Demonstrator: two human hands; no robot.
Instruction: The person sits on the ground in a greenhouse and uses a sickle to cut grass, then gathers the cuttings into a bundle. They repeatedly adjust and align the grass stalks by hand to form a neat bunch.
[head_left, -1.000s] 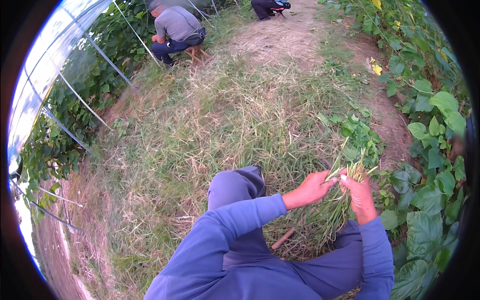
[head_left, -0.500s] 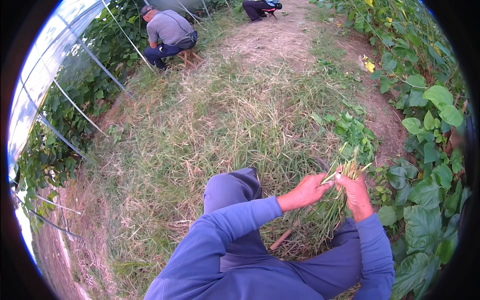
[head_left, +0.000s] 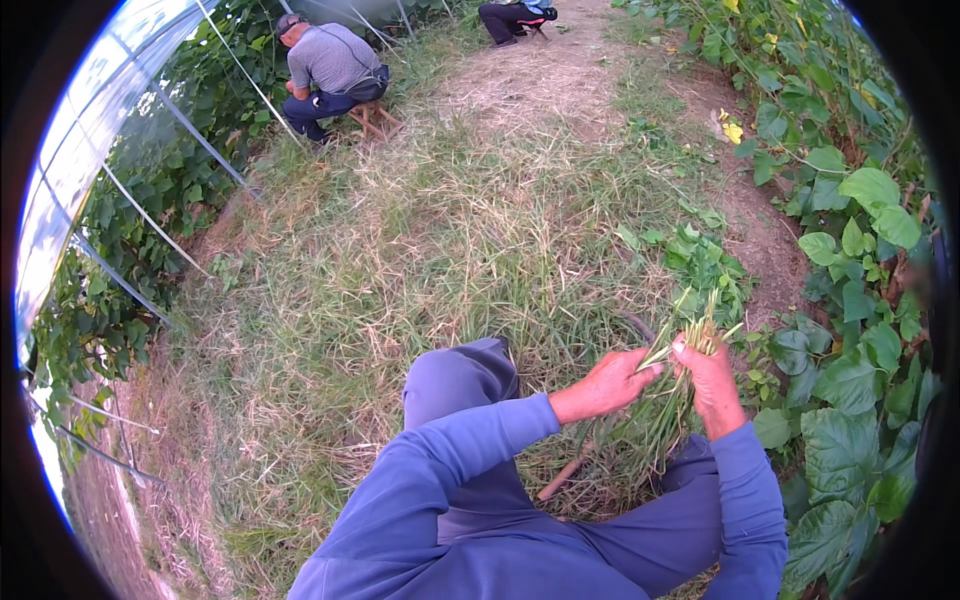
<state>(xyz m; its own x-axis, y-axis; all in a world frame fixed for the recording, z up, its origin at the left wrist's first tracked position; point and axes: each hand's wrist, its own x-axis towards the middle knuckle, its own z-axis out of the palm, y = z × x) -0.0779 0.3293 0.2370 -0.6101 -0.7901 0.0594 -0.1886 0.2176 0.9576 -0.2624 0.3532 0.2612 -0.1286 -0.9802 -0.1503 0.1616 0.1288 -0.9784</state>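
Note:
My right hand point(head_left: 713, 380) is closed around a bunch of grass stalks point(head_left: 672, 408), whose pale cut ends stick up past the fingers while the green blades hang down. From the left, my left hand point(head_left: 608, 386) pinches a few stalks at the side of the same bunch, its fingertips close to my right thumb. Beneath the bunch lies a sickle point(head_left: 564, 477); its wooden handle shows near my legs and part of a dark curved blade shows beyond the hands. The grass hides its middle.
Mown grass point(head_left: 400, 270) covers the ground ahead. Leafy vines point(head_left: 850, 450) crowd close on my right. At the far left a co-worker point(head_left: 335, 65) sits on a wooden stool point(head_left: 375, 120) by slanting poles point(head_left: 205, 145). Another seated person point(head_left: 512, 20) is farther up the path.
The hands and the bunch keep almost the same pose. The whole view has shifted slightly, and the co-worker at the left has barely moved.

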